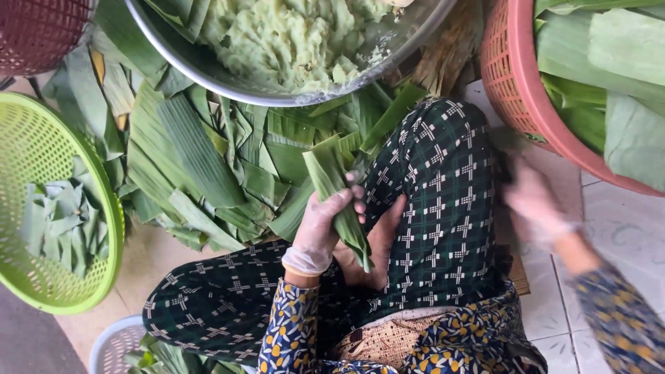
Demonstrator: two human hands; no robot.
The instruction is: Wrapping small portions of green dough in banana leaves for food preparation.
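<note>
At the far left stands a lime-green plastic basket [41,145], full of holes, with small cut pieces of leaf inside. Beside it, loose banana leaves [194,159] lie in a heap on the floor, long, ribbed and a little shiny. Above them is a wide steel bowl [208,69] holding a pale green mash, soft and lumpy.

In the middle, the left hand [325,225], in a thin clear glove, is closed around a folded leaf parcel [339,194] and holds it upright over the crossed legs in dark checked cloth. To do this well, I think the fingers should press firmly on the fold so the leaf does not spring open, but not so hard that the ribs split.

The right hand [537,204], also gloved, is blurred near the pink basket [512,90], which is stacked with whole leaves. It seems empty, but whether its fingers are spread or bent I cannot tell.
</note>
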